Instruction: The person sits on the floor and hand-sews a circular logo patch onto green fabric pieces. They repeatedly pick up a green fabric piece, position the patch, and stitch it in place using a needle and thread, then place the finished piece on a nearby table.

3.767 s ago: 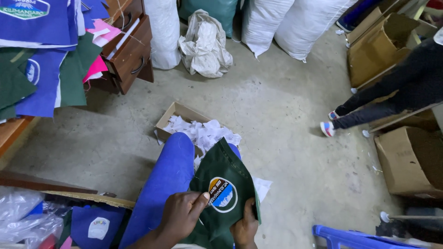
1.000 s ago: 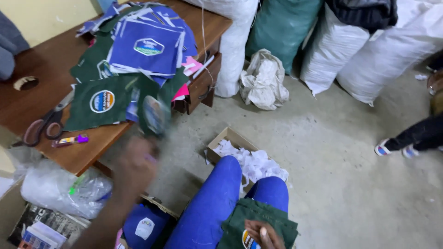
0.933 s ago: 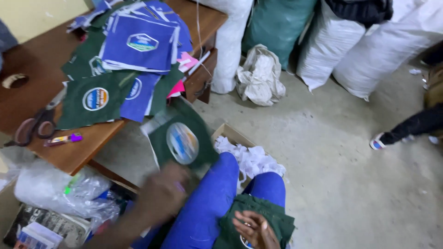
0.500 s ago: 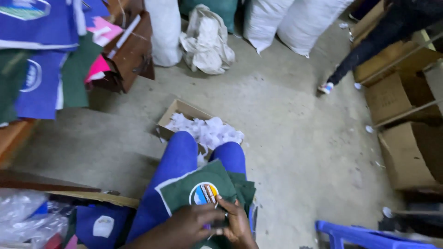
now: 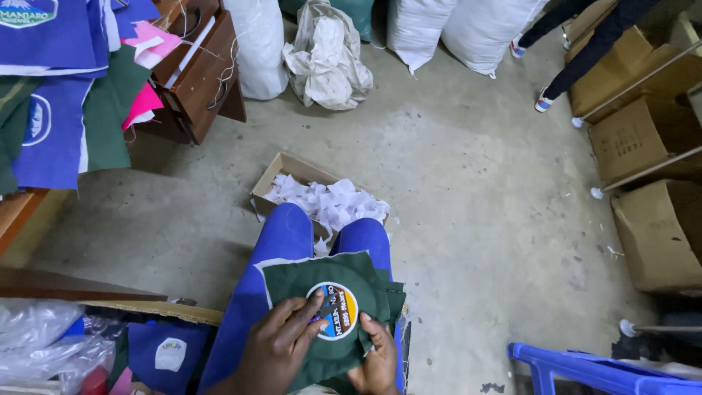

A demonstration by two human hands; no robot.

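Note:
A dark green fabric piece point(image 5: 292, 281) with a round multicoloured badge point(image 5: 338, 311) lies on my lap, over blue trousers point(image 5: 281, 234). My left hand point(image 5: 281, 347) rests on the fabric with its fingertips at the badge's left edge. My right hand point(image 5: 376, 358) grips the fabric's lower right edge from underneath, thumb on top. More green fabric is stacked under the top piece.
A cardboard box point(image 5: 281, 172) of white paper scraps stands on the concrete floor before my knees. Blue and green fabric pieces point(image 5: 51, 110) cover a wooden table at left. White sacks point(image 5: 475, 29), cardboard boxes point(image 5: 647, 139), a blue plastic chair point(image 5: 599, 369) and another person's legs point(image 5: 578, 51) stand around.
My left hand took a green badge piece from the table stack and brought it down onto my lap. My view swung from the table back to my lap. The other person walked further away.

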